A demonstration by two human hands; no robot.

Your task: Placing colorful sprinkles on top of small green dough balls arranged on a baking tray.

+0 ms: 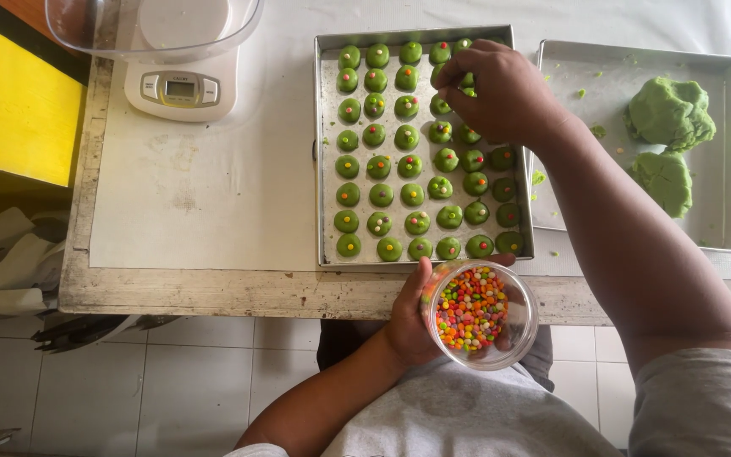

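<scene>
My left hand [409,317] holds a clear round cup of small multicoloured candy bits [473,310] just below the table's front edge. My right hand [498,91] reaches over the far right part of a metal baking tray [325,152], fingers pinched together over green dough balls [399,169]. The balls stand in rows, and most carry a few coloured bits on top. Whether the fingertips pinch a candy bit is hidden. Some balls under the right hand are covered by it.
A second metal tray [721,152] at the right holds two lumps of green dough [668,112] and crumbs. A white kitchen scale with a clear bowl [181,85] stands at the far left. A yellow surface [10,101] lies beyond the table's left edge.
</scene>
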